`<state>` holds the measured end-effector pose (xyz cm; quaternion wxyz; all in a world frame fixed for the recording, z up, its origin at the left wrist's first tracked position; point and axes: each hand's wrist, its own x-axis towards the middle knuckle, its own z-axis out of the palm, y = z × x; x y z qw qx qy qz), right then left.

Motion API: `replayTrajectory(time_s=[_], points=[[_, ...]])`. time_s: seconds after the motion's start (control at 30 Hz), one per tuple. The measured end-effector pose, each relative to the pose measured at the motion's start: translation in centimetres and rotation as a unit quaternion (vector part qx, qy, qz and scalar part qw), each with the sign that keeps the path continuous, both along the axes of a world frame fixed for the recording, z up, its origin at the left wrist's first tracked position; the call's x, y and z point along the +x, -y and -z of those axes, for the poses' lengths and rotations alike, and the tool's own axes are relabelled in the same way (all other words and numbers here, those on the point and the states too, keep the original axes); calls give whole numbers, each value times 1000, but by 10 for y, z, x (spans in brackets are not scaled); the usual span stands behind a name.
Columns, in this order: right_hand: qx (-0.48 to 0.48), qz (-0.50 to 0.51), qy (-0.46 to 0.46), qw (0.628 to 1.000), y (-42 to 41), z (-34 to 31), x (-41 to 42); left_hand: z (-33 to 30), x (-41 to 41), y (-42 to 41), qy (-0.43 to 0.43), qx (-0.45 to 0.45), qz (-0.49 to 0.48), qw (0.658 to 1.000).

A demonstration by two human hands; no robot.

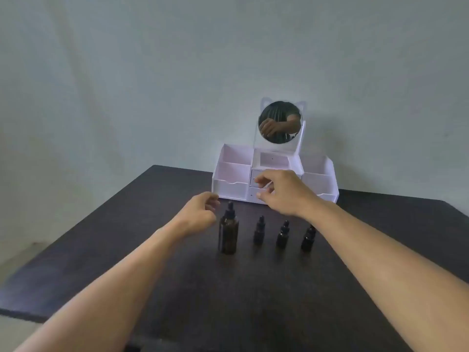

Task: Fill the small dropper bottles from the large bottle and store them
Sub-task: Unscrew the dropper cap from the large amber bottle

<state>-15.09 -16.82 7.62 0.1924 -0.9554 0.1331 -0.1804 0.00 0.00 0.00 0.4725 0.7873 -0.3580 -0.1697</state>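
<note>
— While both bare forearms reach out over the dark wood-grain tabletop, what stands on it?

— A large amber glass bottle with a black dropper cap stands upright toward the middle, and three small dark dropper bottles line up to its right: the first small bottle, the second small bottle, and the third small bottle, the last partly hidden behind the right forearm.

— And the hands?

— The left hand hovers just beside the large bottle's cap, fingers loosely curled, holding nothing. The right hand hangs above the row, fingers bent and a little spread, also empty, in front of the organiser's drawers.

— Which organiser?

— A pale pink plastic cosmetic organiser with open compartments and small drawers sits at the far edge of the tabletop. A round mirror with cat ears rises from its top and reflects a hand.
</note>
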Motion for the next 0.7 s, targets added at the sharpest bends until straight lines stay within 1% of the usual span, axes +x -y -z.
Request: replayTrajectory(time_s=[0.1, 0.17, 0.27, 0.37, 0.5, 0.7], points=[[41, -34, -1, 999, -10, 10, 11, 20, -12, -7, -21, 37, 34, 999], [55, -54, -17, 997, -19, 16, 18, 38, -17, -9, -30, 34, 49, 998], [49, -73, -21, 996, -26, 22, 27, 53, -17, -6, -21, 13, 11, 1000], [32, -71, -18, 997, -29, 26, 34, 64, -22, 0, 7, -15, -32, 999], [19, -67, -19, 997, -28, 30, 41, 75, -24, 7, 18, -29, -74, 997], [-16, -69, -24, 997, -28, 29, 48, 82, -21, 8, 3, -26, -74, 997]])
